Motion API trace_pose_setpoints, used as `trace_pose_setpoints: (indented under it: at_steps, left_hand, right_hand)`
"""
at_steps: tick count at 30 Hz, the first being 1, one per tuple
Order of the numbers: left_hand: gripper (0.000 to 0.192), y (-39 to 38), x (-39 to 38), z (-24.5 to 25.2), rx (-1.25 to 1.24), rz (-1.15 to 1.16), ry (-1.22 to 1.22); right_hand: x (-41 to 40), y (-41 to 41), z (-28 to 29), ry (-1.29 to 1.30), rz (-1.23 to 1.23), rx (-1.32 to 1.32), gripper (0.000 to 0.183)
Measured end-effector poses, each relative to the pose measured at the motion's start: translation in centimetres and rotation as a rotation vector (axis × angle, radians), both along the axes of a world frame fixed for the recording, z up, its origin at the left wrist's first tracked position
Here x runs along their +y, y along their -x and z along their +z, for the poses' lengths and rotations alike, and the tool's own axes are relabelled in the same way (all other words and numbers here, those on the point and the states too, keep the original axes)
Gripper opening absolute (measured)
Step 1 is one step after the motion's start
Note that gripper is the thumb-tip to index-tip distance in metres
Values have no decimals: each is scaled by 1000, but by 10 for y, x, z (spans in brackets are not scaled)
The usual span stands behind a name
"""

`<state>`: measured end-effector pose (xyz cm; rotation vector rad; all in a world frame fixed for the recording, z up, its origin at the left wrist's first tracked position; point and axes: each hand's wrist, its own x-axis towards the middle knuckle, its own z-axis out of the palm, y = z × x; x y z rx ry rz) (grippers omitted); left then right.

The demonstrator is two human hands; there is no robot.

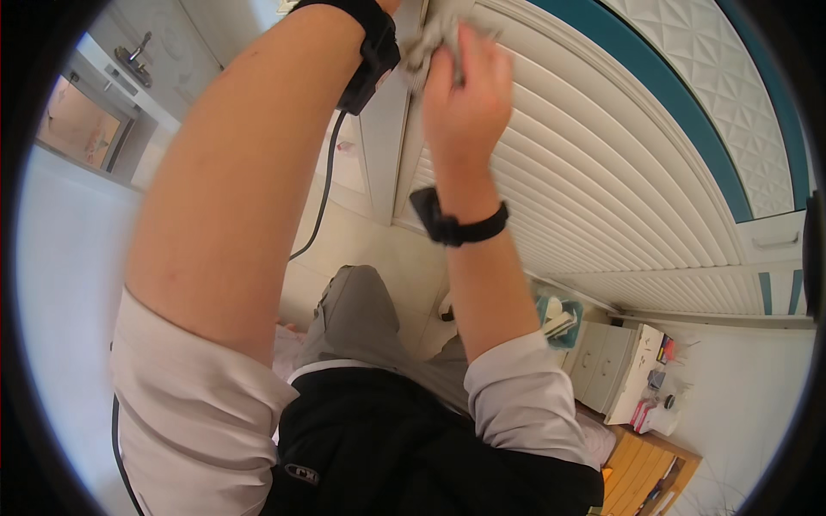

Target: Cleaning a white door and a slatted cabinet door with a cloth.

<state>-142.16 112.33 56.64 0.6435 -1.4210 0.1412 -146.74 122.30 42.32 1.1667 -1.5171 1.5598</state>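
My right hand (470, 97) is raised at the top middle, its fingers closed on a crumpled greyish cloth (445, 39), somewhat blurred. The cloth lies against or just before the edge of a white louvered cabinet door (581, 168); whether it touches cannot be told. My left arm reaches up across the left of the view, and only a sliver of my left hand (388, 5) shows at the top rim, beyond a black wrist strap with a device (371, 64). What the left hand does is hidden. A similar black strap (474, 226) circles my right wrist.
A black cable (329, 187) hangs from the left wrist device. A grey door with a handle (134, 61) stands at upper left. At lower right are a teal basket (561, 322) holding things, a small drawer cabinet (600, 364) and a wooden piece of furniture (639, 467). Pale floor tiles lie below.
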Motion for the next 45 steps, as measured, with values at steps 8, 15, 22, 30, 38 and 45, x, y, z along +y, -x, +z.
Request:
trace_pose_setpoints:
  at_steps: [8,15,22,30,38,45]
  left_hand:
    - [98,2,-8,-4,21,13,71]
    - [98,9,-1,-3,56,-38,33]
    - [90,7,-12,-6,49,-10,116]
    - [85,3,-4,-8,49,-38,118]
    - [85,7,-5,-8,46,-61,116]
    - [86,8,-11,-8,53,-27,133]
  right_hand:
    - [-6,2,-34,-178,-129,148,34]
    - [39,-1,-166,-637,-78,4,34]
    - [18,22,6,-143,-154,171,34]
    - [-4,11,44,-151,-250,278,30]
    - [52,5,-132,-780,-153,188,26]
    - [124,84,-91,-382,-428,84,34]
